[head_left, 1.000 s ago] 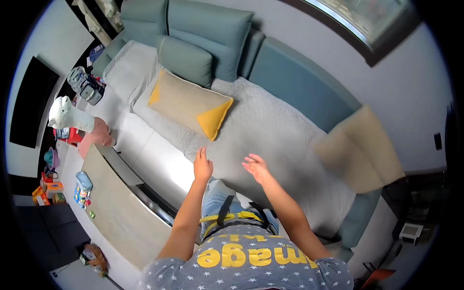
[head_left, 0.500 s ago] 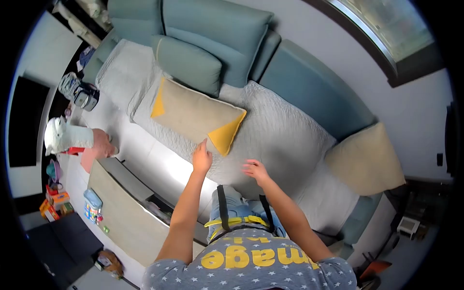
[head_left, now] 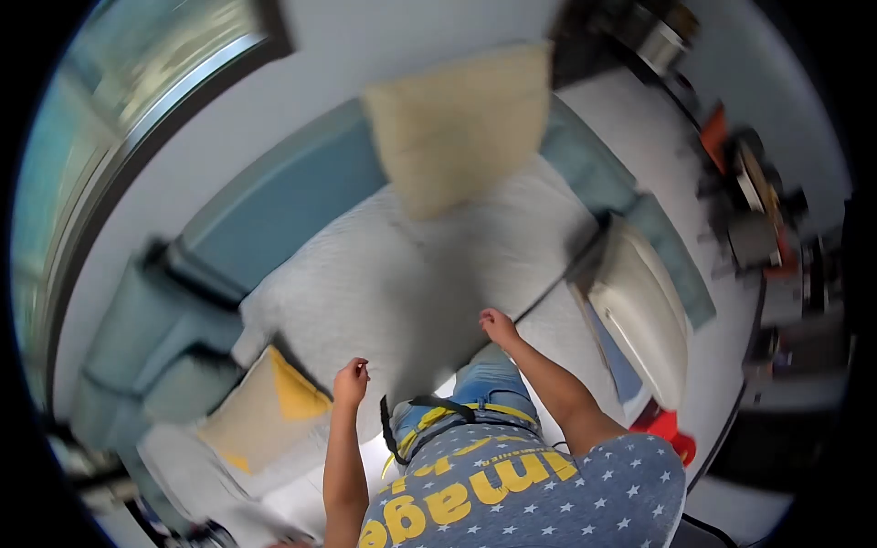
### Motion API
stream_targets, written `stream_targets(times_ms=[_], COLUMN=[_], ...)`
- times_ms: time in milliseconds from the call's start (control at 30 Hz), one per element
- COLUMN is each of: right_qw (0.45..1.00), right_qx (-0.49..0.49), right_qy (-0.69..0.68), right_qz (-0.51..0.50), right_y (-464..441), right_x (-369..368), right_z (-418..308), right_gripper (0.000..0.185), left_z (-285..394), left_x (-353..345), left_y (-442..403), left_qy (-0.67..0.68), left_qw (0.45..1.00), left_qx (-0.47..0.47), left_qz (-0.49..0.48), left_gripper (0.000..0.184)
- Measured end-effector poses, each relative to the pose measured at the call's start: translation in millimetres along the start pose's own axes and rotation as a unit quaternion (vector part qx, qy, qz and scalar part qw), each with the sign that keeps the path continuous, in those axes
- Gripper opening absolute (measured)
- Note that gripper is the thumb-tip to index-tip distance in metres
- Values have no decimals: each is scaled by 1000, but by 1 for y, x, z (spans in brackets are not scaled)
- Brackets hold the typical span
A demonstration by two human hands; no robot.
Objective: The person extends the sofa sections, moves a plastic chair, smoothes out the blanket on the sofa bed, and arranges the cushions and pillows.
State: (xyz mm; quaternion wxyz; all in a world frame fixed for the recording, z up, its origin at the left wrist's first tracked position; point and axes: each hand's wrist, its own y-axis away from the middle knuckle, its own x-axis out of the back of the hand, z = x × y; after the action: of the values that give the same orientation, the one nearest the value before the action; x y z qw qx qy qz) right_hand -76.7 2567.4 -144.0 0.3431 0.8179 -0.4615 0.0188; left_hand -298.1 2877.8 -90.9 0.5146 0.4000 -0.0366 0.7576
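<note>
My left hand (head_left: 350, 382) hangs in the air over the grey quilted sofa cover (head_left: 311, 297). Its fingers are loosely bent, with nothing between them. Further right, my right hand (head_left: 498, 327) is also raised above the cover, fingers half curled and empty. A plain beige cushion (head_left: 461, 119) leans at the sofa's far corner, beyond both hands. The beige cushion with yellow corners (head_left: 251, 416) lies on the seat to the left of my left hand. Neither hand touches a cushion. Motion blurs part of the view.
The teal sofa backrest (head_left: 283, 187) runs along the wall under a window (head_left: 155, 82). A cream padded piece (head_left: 639, 315) stands to my right, with a red object (head_left: 662, 429) near it. Chairs (head_left: 754, 237) and dark furniture stand at the far right.
My view has turned to the right, so the plain beige cushion is now ahead and the yellow-cornered one at lower left. My hands have drawn in from their stretched pose, fingers more bent.
</note>
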Motion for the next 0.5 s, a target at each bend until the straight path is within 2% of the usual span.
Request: stream_targets(times_ms=[67,133,200,267,300,333,400,500], right_qw=[958,941,819,792,791,788,800,793], right_qx=[95,72,54,-21,-69,-90,-162,-238], right_qy=[155,174,394,412,414,410,347,319], right_qz=[223,280,415,450,445,450,462,462], right_y=[0,8,32,46,64,76,99,139], right_x=[70,146,206,271,294,309,338,350], right_z=[45,81,83,113,111,125,159,210], right_gripper=[27,34,45,55,58,58,60,69], left_z=[50,111,164,228,267,308,368,435], left_x=[-40,-87,-145,-218,-243,-269,-329,-396], left_y=[-29,-64,-100,-127,-131,-132,-139,-123], left_qy=[-13,-17,-28,-67,-39,-11,-65,-86], left_qw=[997,992,983,962,952,940,896,860], left_qx=[-75,-116,-164,-249,-272,-295,-370,-416], left_qz=[-8,-46,-75,-89,-132,-171,-237,-283], left_gripper=[14,20,20,26,31,36,45,49])
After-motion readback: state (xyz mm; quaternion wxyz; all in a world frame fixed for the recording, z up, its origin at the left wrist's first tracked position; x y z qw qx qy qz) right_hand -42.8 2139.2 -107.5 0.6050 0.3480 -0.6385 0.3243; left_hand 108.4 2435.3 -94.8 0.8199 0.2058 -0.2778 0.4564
